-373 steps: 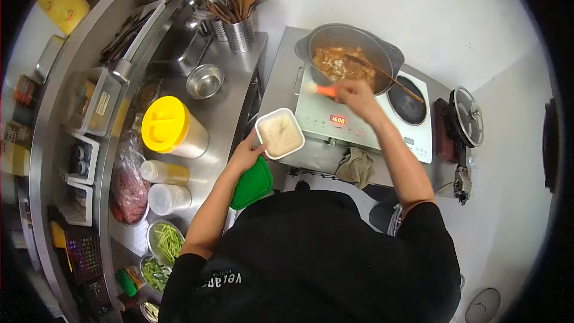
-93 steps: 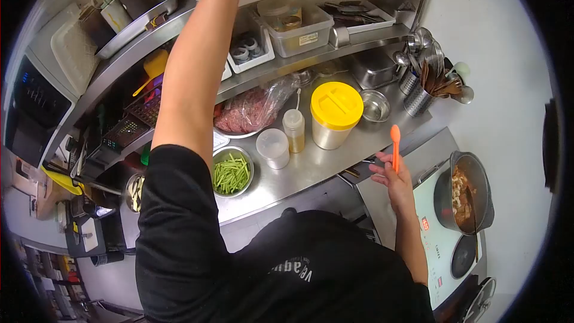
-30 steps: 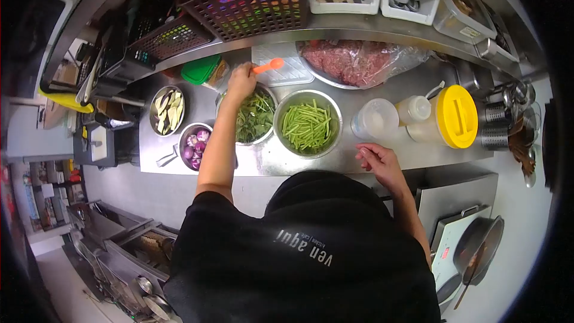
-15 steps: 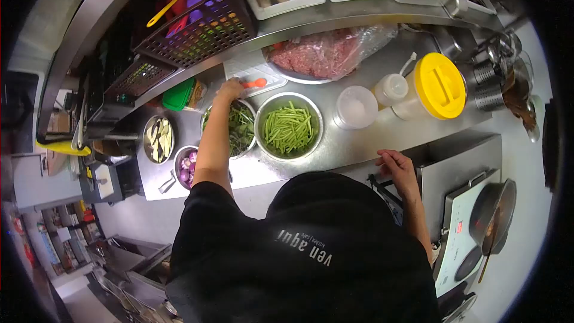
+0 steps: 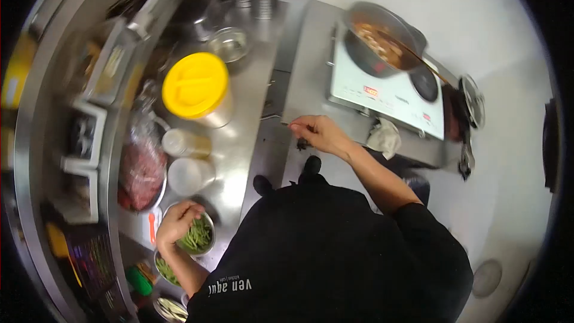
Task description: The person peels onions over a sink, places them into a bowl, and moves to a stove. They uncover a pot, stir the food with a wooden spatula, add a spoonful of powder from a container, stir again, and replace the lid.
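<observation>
My left hand (image 5: 179,221) is over the steel counter, beside the bowl of green beans (image 5: 197,234). Its fingers are curled together and slightly blurred; what they hold, if anything, is hidden. An orange-handled tool (image 5: 152,227) lies left of it. My right hand (image 5: 317,133) hangs over the gap before the stove, thumb and fingers pinched; whatever may be between them is too small to name. Beyond it, a dark pot (image 5: 373,39) of reddish stew with a wooden spoon (image 5: 412,54) in it stands on the white cooktop (image 5: 388,96).
A yellow-lidded container (image 5: 196,86), an oil-coloured bottle (image 5: 186,143), a white tub (image 5: 190,176) and bagged minced meat (image 5: 142,170) stand along the counter. A shelf edge (image 5: 112,173) runs at the left. A cloth (image 5: 384,138) hangs at the stove's edge.
The view has turned right, towards the stove. My left hand has left the spot beside the orange tool's far end and is near the beans. My right hand's fingers have closed into a pinch.
</observation>
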The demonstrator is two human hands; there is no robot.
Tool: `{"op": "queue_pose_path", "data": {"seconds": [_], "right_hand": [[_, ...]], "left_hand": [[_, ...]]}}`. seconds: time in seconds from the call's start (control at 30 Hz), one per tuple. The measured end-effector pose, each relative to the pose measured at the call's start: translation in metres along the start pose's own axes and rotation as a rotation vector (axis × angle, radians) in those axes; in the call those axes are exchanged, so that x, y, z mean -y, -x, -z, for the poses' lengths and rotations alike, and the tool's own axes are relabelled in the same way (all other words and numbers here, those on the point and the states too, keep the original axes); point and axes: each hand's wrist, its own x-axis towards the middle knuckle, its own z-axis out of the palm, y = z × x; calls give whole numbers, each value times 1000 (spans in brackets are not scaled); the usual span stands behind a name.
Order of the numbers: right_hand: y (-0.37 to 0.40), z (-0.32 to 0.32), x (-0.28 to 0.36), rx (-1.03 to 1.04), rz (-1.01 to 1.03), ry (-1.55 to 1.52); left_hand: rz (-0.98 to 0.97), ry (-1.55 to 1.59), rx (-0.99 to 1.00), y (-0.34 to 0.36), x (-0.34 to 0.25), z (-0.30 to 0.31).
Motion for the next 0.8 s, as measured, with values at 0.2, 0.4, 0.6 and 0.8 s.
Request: {"op": "queue_pose_path", "data": {"seconds": [0.2,0.4,0.6,0.8], "right_hand": [[101,127,-159,-641,-470,1183],[108,167,-203,-502,-182,194],[112,242,-59,-396,180,318],[76,384,-81,-759,-104,1306]], "left_hand": [[-596,-163,304,-109,-170,-108],[-804,-233,496,-209,-252,-283],[-724,386,300,-221,-325,-302],[-702,312,-319,-249,-364,-211]]}}
